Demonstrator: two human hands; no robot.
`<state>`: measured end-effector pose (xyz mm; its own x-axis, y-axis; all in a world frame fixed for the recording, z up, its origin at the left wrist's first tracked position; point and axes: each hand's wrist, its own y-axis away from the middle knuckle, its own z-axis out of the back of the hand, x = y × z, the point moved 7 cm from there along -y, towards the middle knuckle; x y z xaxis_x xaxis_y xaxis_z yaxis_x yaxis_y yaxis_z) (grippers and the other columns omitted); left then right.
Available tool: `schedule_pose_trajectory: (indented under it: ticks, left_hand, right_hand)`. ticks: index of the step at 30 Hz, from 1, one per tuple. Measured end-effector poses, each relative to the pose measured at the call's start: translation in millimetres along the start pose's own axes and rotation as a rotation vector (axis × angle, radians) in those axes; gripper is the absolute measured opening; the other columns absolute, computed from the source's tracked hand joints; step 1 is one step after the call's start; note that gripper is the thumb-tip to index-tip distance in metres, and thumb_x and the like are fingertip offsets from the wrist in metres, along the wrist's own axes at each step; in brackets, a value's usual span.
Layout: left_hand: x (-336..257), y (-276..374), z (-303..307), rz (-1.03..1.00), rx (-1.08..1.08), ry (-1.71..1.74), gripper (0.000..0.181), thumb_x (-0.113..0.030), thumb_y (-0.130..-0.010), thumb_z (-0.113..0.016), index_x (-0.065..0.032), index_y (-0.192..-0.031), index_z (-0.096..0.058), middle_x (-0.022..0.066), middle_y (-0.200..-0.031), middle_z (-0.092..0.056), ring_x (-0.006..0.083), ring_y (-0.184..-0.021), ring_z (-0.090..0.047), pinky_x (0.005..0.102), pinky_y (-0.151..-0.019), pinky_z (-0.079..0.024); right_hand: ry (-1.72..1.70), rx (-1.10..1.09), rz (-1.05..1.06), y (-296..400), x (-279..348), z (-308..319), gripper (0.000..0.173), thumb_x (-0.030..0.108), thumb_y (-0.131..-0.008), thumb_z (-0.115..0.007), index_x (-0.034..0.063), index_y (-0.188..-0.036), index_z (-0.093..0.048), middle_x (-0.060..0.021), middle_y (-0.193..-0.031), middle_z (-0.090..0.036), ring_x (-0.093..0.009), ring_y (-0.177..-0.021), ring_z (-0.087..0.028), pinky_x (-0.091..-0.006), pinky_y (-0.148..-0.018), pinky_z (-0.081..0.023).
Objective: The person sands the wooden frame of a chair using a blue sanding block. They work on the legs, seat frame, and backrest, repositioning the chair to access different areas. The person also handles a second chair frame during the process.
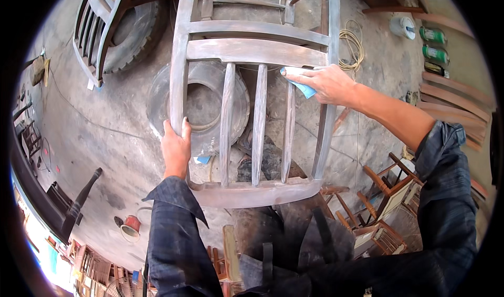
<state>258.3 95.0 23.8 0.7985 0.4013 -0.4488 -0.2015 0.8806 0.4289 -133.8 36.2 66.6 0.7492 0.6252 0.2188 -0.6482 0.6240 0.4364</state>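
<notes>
A wooden chair (256,52) lies across the space before me, its slatted backrest towards my body. Dusty grey-white patches cover the wood. My left hand (177,147) grips the left back post (179,61), thumb on top. Between the fingers and thumb of my right hand (330,83) is a folded blue sheet, probably sandpaper (306,89). It is pressed against the upper end of the right-hand spindle (289,131), just below the wide slat. Two more spindles (259,124) stand to its left. The curved top rail (260,192) is nearest my body.
Under the chair lies a tyre (157,96) on the concrete floor (114,104). Another chair (106,25) leans over a second tyre (138,45) at upper left. Coiled cable (350,49), a white bucket (402,27), curved boards (453,88) and stacked chairs (390,202) are on the right. A red bucket (132,226) stands lower left.
</notes>
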Motion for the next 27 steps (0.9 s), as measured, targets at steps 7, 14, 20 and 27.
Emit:
schedule_pose_trajectory:
  ticks: [7, 14, 20, 27]
  left_hand:
    - [3, 3, 4, -0.021, -0.021, -0.013, 0.054, -0.044, -0.098, -0.062, 0.0033, -0.124, -0.052, 0.0369, -0.091, -0.067, 0.0554, -0.089, -0.064, 0.0567, -0.076, -0.051]
    - [4, 4, 3, -0.032, -0.053, 0.035, 0.051, -0.042, -0.098, -0.063, 0.0040, -0.118, -0.054, 0.0363, -0.087, -0.067, 0.0544, -0.086, -0.065, 0.0554, -0.074, -0.051]
    - [-3, 2, 3, -0.035, 0.012, 0.053, 0.049, -0.042, -0.099, -0.061, 0.0038, -0.117, -0.054, 0.0359, -0.088, -0.067, 0.0534, -0.088, -0.066, 0.0551, -0.075, -0.051]
    - [0, -2, 3, -0.047, -0.034, 0.048, 0.053, -0.045, -0.098, -0.061, 0.0040, -0.117, -0.054, 0.0360, -0.090, -0.067, 0.0534, -0.090, -0.066, 0.0552, -0.077, -0.051]
  right_hand:
    - [-0.090, 0.438, 0.165, 37, 88, -51, 0.067, 0.015, -0.093, -0.059, 0.0275, -0.154, -0.035, -0.0102, -0.089, -0.071, -0.020, -0.064, -0.070, -0.0330, -0.050, -0.059]
    - [-0.035, 0.380, -0.007, 37, 95, -62, 0.067, 0.014, -0.086, -0.066, 0.0228, -0.149, -0.046, -0.0112, -0.103, -0.071, -0.020, -0.073, -0.072, -0.0343, -0.055, -0.062]
    - [-0.127, 0.488, 0.068, 38, 105, -41, 0.050, 0.015, -0.093, -0.062, 0.0213, -0.141, -0.053, -0.0101, -0.094, -0.072, -0.019, -0.073, -0.073, -0.0329, -0.055, -0.063]
    - [-0.354, 0.236, 0.238, 105, 195, -81, 0.043, 0.012, -0.089, -0.059, 0.0181, -0.132, -0.059, -0.0139, -0.089, -0.071, -0.026, -0.075, -0.071, -0.0364, -0.054, -0.059]
